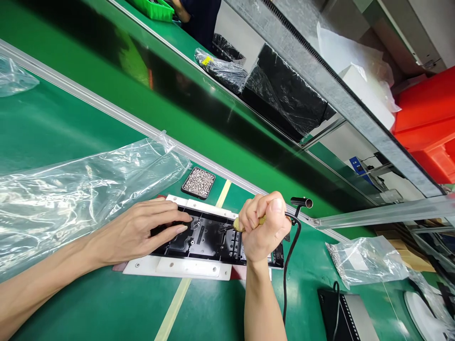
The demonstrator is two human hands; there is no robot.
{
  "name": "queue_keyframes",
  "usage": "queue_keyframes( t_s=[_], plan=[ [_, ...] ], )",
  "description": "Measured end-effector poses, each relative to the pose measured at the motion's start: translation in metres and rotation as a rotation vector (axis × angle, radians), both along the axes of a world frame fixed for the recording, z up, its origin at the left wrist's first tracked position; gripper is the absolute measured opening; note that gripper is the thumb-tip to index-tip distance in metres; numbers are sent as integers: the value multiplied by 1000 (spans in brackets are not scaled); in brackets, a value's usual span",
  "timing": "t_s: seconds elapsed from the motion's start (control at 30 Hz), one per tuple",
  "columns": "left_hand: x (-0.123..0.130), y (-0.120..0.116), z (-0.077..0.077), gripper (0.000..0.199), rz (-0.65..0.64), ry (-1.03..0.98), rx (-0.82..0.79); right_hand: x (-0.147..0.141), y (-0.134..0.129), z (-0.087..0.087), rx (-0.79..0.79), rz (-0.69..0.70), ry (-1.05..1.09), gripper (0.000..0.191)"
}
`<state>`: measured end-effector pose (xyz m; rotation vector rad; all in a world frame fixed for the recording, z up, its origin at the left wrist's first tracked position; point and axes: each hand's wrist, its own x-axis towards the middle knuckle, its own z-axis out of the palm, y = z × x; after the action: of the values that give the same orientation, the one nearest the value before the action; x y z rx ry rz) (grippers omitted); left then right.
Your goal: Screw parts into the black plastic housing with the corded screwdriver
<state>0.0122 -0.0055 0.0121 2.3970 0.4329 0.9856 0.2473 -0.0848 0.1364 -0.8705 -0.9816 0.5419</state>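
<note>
A long black plastic housing [204, 237] lies in a white fixture [188, 267] on the green bench. My left hand [152, 227] rests over the housing's left end, its fingers apart, thumb and fingertips touching the part. Above the right half, my right hand [265, 225] is wrapped round a yellow-handled tool [237, 224] with a black cable [293, 246] beside it. The tool's tip points left, down to the housing; its exact contact is too small to tell. Behind the fixture sits a small tray of metal pieces [199, 183].
Clear plastic sheeting [88, 189] covers the bench at left. A metal tube holder [302, 202] stands beyond my right hand. At right lie a bag of small parts [366, 260] and a black-and-silver device [346, 315]. A person [201, 19] is behind the green partition.
</note>
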Motion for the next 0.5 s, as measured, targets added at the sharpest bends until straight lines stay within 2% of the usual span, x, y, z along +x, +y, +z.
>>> queue_keyframes(
  t_s=[0.5],
  plan=[
    [-1, 0, 0, 22, -6, -5, 15, 0, 0, -2, 31, 29, 25, 55]
  ],
)
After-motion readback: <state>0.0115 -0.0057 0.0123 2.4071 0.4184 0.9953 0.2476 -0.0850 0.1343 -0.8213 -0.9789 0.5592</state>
